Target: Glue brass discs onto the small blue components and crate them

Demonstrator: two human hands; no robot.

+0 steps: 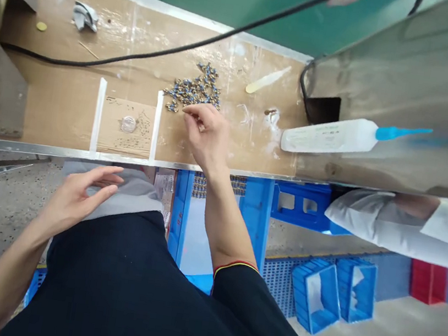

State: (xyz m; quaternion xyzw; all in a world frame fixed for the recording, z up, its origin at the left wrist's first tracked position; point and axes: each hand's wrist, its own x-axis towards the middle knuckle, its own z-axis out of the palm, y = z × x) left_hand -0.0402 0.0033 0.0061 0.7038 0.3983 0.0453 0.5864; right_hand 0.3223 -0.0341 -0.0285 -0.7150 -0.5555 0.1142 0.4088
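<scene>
My right hand (208, 137) is over the bench at the near edge of a loose pile of small brass-coloured parts with blue bits (195, 89). Its thumb and forefinger are pinched together, and whatever may be between them is too small to make out. Left of the pile, two white strips frame a piece of cardboard (140, 142) with a round clear disc (128, 124) on it. My left hand (84, 195) hangs in front of the bench edge by my lap, fingers stretched out and apart, holding nothing.
A black cable (156, 56) crosses the bench. On the right lies a white bottle with a blue nozzle (328, 137), near a pale flat stick (267, 79). Below stand a blue crate (256, 217) with rows of parts and several blue bins (316, 298). Another person's white sleeve (374, 222) shows at right.
</scene>
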